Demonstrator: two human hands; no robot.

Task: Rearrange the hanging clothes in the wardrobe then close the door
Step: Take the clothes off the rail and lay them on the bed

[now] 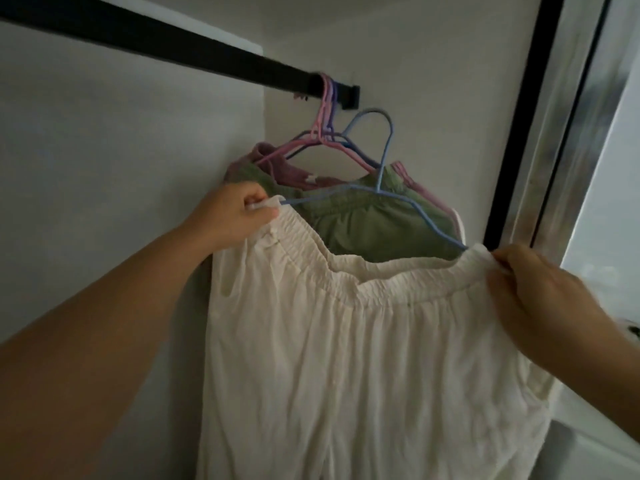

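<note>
1. Holding the cream garment (363, 358) by its elastic waistband, head view, centre to lower frame: left hand (235, 216) pinches the left end, right hand (540, 292) pinches the right end, fingers curled on cloth both sides.
2. Waistband is stretched between the hands, likely to keep it seated over the ends of the blue hanger (381, 188) so it won't slip off.
3. Blue hanger's hook sits upper centre, free of the black rail (173, 46), so the garment is off the rail and carried by the hands alone.
4. Rail runs from upper left down to centre; pink and purple hangers (325, 109) are bunched at its right end, near the side wall.
5. Green garment (374, 226) and mauve garment (277, 168) hang there, just behind the cream one, pushed aside probably to free rail space.
6. Wardrobe door frame (519, 133) stands open at right, dark edge upright; closing not yet done.
7. Next move, my guess: hook the blue hanger onto bare rail left of the bunch.
</note>
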